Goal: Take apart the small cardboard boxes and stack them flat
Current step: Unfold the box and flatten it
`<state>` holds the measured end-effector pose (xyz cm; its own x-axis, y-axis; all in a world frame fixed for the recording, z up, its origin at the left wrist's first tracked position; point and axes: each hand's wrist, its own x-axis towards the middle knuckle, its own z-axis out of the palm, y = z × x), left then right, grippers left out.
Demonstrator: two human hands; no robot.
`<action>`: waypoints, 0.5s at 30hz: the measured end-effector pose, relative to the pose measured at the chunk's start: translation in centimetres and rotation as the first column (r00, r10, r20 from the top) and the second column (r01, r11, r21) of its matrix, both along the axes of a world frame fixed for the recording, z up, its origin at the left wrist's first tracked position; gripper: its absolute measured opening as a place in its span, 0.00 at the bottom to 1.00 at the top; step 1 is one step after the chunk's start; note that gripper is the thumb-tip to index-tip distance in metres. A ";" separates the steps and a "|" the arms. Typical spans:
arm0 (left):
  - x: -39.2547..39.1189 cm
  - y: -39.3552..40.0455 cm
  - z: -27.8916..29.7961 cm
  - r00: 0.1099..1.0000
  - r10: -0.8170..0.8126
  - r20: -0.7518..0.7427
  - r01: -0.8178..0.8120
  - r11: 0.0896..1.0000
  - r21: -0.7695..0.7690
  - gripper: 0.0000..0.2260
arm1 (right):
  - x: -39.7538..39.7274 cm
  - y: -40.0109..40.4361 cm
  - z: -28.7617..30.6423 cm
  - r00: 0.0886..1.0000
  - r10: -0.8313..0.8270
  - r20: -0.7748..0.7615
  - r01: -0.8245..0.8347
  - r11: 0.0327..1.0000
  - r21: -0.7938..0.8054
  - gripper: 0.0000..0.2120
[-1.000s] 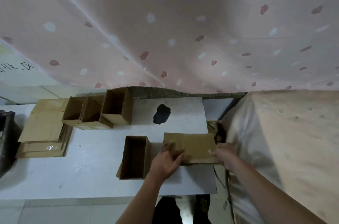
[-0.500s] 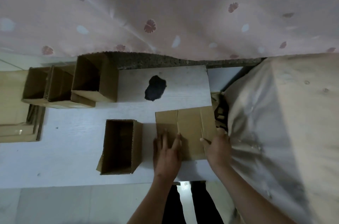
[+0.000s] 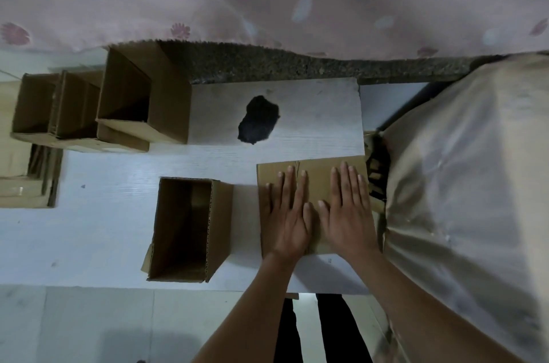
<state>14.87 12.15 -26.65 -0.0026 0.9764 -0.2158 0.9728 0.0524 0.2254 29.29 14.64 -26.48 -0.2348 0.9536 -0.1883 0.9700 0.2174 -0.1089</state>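
I am pressing all my fingers (image 3: 300, 184) straight and slightly fanned, flat on the flattened box (image 3: 315, 172), gripping nothing. My left hand (image 3: 289, 214) is lying on the left half of the sheet and my right hand (image 3: 346, 211) on the right half, thumbs nearly touching in the middle, fingertips pointing away from me toward the sheet's far edge. The sheet is lying directly under both palms at the right end of the bench (image 3: 104, 214), with its right edge reaching the bench's right end, beside the cloth-covered bulk (image 3: 460, 184) there.

Both forearms are reaching up from the near edge, wrists low, palms down, so I am bearing straight down on the cardboard.

The relation I am weighing next, as I judge it: the upright open box (image 3: 187, 229) is standing just left of the sheet, close beside my left hand, apart from it, its long axis running away from me. My left hand is the nearer one. Farther left and back, the row of open boxes (image 3: 98, 107) is waiting, and the pile of flat cardboard (image 3: 23, 193) is sitting at the far left edge, well apart from this sheet, so carrying it there would mean a long sweep leftward across the bench.
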 end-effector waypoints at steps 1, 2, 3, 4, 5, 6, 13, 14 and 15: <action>0.1 0.0 -0.1 1.000 0.002 0.011 -0.003 1.000 0.010 0.28 | 0.0 0.0 -0.1 1.000 -0.004 -0.003 0.004 1.000 0.013 0.34; 0.2 -0.1 -0.2 1.000 0.006 0.022 -0.006 1.000 0.020 0.28 | 0.0 0.0 -0.2 1.000 -0.005 -0.008 0.005 1.000 0.026 0.34; 0.2 -0.1 -0.3 0.999 0.008 0.031 -0.009 0.999 0.031 0.29 | -0.1 0.0 -0.2 1.000 -0.005 -0.010 0.005 0.999 0.035 0.34; 0.2 -0.1 -0.3 0.999 0.011 0.034 -0.012 0.999 0.036 0.29 | -0.1 0.0 -0.1 1.000 -0.003 -0.008 0.004 0.999 0.040 0.34; 0.2 -0.1 -0.3 0.999 0.013 0.030 -0.014 0.999 0.034 0.29 | -0.1 0.0 -0.2 1.000 0.000 -0.003 0.000 0.999 0.042 0.34; 0.2 -0.2 -0.3 1.000 0.012 0.020 -0.013 0.999 0.031 0.29 | -0.1 -0.1 -0.3 1.000 0.003 -0.001 -0.003 0.999 0.045 0.34; 0.2 -0.1 -0.2 1.000 0.012 -0.004 -0.012 1.000 0.022 0.29 | 0.0 0.0 -0.5 1.000 0.020 -0.002 -0.019 1.000 0.022 0.33; 0.1 0.0 -0.1 1.000 0.012 -0.019 -0.012 1.000 0.010 0.28 | -0.1 0.1 -0.3 1.000 0.024 -0.012 -0.024 1.000 0.004 0.33; 0.1 0.1 0.0 0.999 0.009 -0.031 -0.009 1.000 -0.009 0.28 | -0.2 0.2 0.0 0.999 0.028 -0.022 -0.028 1.000 -0.014 0.32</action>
<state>14.99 12.21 -26.62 -0.0181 0.9743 -0.2243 0.9788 0.0631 0.1951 29.14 14.82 -26.51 -0.2654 0.9438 -0.1968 0.9609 0.2424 -0.1338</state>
